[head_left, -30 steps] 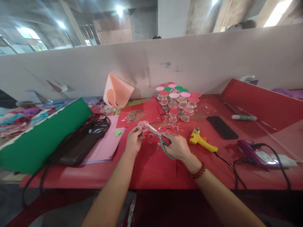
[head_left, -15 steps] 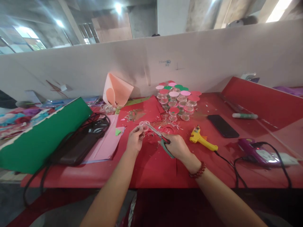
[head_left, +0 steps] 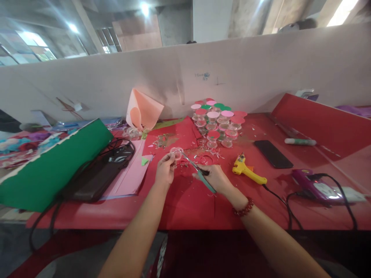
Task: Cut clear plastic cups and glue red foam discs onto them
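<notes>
Between its thumb and fingers my left hand [head_left: 165,168] pinches a small clear plastic piece with a pinkish round rim [head_left: 176,153]. My right hand [head_left: 216,178] is wrapped round the green and black handles of a pair of scissors [head_left: 189,160]. The blade tips reach the right edge of the plastic piece; whether they cut into it I cannot tell. Beyond my hands stand several clear plastic cup shapes topped with red, pink and green paper discs [head_left: 213,115]. Small paper scraps [head_left: 206,159] lie under and around the scissors.
A yellow glue gun [head_left: 246,171] with a cord lies right of my right hand, near a black phone [head_left: 273,154] and a purple power strip [head_left: 317,187]. A dark case [head_left: 100,173] rests on pink paper sheets [head_left: 131,173] at left. A green board [head_left: 58,166] leans beside it.
The scissor blades have drawn closer together, and the handles have tilted slightly. My left hand and the plastic piece stay nearly in place.
</notes>
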`<state>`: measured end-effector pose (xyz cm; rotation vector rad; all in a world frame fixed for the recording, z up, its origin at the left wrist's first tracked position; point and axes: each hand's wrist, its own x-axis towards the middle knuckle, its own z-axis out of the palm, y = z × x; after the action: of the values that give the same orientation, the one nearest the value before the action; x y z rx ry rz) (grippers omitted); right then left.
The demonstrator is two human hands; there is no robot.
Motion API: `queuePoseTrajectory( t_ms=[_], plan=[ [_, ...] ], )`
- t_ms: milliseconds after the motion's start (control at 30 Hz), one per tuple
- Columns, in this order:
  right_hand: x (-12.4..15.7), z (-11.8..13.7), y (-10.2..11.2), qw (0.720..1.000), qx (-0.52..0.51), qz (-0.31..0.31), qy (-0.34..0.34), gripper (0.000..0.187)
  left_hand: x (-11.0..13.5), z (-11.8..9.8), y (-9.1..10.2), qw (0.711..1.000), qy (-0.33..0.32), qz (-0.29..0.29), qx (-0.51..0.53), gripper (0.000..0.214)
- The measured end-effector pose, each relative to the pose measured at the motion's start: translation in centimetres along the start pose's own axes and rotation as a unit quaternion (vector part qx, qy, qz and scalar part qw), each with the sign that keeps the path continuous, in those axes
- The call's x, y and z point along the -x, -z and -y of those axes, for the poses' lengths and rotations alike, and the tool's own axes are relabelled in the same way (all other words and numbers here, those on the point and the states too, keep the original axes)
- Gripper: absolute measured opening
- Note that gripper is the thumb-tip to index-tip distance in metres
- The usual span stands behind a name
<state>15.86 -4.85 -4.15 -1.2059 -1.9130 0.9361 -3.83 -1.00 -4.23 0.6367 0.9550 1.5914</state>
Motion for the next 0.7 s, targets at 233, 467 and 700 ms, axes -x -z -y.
queuePoseTrajectory(
  t_ms=[233, 467, 700],
  plan=[
    [-0.1, 0.2, 0.6, 0.987, -0.127, 0.068, -0.076, 0.037, -0.1, 0.2, -0.1, 1.000, -0.019, -0.004, 0.008, 0.021],
    [-0.2, 0.6, 0.2, 0.953, -0.252, 0.072, -0.155, 0.048, -0.1, 0.7, -0.2, 0.999, -0.053, -0.008, -0.002, 0.019],
    [0.0, 1.8, 0.5, 0.938, -0.288, 0.071, -0.179, 0.046, -0.1, 1.0, -0.4, 0.996, -0.089, -0.020, -0.006, 0.022]
  ],
)
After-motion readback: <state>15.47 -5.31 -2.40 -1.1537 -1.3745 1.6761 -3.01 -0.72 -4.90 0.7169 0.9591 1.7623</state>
